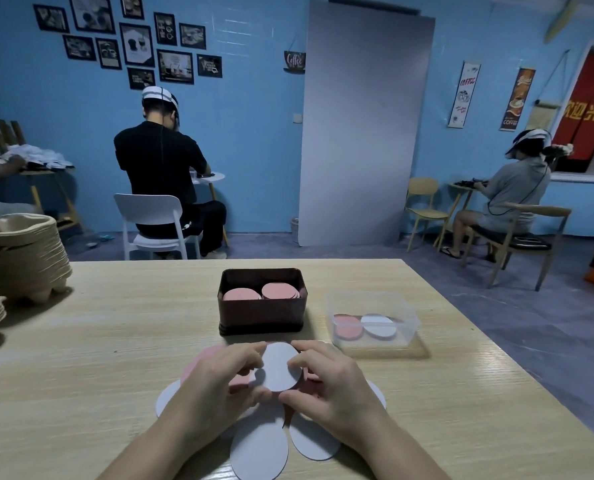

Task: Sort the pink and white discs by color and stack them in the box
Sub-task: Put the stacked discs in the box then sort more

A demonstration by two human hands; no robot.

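Note:
A white disc [279, 367] is held upright-tilted between my left hand [216, 386] and my right hand [326, 382], fingers of both on its edges. Under my hands lies a loose spread of discs on the table: white ones [259, 448] near me and pink ones [198, 358] partly hidden by my fingers. Just beyond stands a dark brown box [261, 315] holding two stacks of pink discs [280, 289]. To its right a clear plastic box [371, 318] holds a pink disc [347, 326] and a white disc [378, 325].
Stacks of beige pulp trays [18, 258] stand at the table's left edge. The wooden table [98, 375] ends behind the brown box. Two seated people work at small tables further back in the blue room.

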